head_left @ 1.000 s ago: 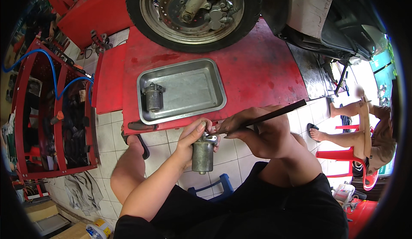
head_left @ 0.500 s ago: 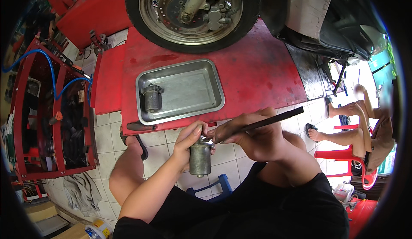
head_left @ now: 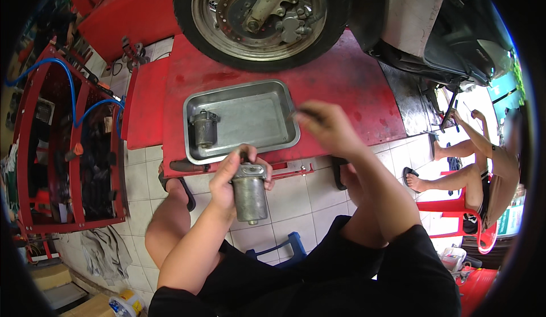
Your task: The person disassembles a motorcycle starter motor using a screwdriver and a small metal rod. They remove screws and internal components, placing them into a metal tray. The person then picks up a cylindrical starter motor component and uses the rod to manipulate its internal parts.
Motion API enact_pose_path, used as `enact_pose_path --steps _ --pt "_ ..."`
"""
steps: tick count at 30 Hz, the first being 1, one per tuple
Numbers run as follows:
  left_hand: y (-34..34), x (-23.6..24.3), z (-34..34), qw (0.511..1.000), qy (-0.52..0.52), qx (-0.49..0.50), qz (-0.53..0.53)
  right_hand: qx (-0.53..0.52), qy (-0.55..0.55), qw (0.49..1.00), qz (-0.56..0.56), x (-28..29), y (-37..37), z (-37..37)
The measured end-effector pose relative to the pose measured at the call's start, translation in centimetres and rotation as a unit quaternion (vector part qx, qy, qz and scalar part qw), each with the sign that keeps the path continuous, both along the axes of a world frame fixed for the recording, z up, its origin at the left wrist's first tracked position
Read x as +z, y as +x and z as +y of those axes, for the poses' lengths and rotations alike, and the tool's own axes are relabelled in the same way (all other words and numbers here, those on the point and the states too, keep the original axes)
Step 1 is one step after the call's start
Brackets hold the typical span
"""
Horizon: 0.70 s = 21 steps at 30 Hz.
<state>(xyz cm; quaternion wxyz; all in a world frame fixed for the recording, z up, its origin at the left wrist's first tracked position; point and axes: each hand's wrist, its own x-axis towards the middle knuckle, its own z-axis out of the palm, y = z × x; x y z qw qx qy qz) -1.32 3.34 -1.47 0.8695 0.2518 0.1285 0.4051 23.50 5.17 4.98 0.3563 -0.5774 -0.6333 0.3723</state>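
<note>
My left hand [head_left: 224, 183] is wrapped around the upper end of a grey metal cylinder that looks like a starter motor [head_left: 251, 200], held upright over the floor with a small stub at its lower end. My right hand [head_left: 333, 126] is closed and smeared by motion near the right rim of the metal tray [head_left: 256, 140]. A dark slim tool [head_left: 294, 114] pokes out of its fingers toward the tray; most of it is hidden. A second, similar motor [head_left: 203, 129] stands in the tray's left part.
The tray rests on a red lift platform [head_left: 341, 101] below a scooter's front wheel [head_left: 261, 64]. A tool handle [head_left: 187, 167] lies along the platform's near edge. A red shelf cart [head_left: 74, 163] stands left, a blue stool [head_left: 296, 246] below; another person [head_left: 500, 169] sits at right.
My right hand has left the motor's top and swung up and forward to the tray's right rim with the dark tool. The left hand has shifted slightly left with the motor.
</note>
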Motion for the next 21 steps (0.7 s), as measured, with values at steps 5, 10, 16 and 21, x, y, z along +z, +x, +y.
enact_pose_path --steps 5,10,16,21 --pt "-0.5 0.1 1.4 0.999 -0.005 0.035 -0.027 0.018 -0.060 0.918 -0.392 -6.8 -1.8 2.2" --pt "-0.3 0.4 1.3 0.998 0.050 0.015 -0.027 0.022 -0.144 0.878 -0.455 -6.9 -3.7 3.6" --pt "-0.1 0.8 0.9 0.994 0.097 -0.027 0.033 0.039 -0.159 0.854 -0.494 -7.7 -3.5 4.7" --pt "0.2 1.4 0.9 0.989 0.135 -0.046 0.031 0.050 -0.148 0.839 -0.522 -8.4 -4.3 4.7"
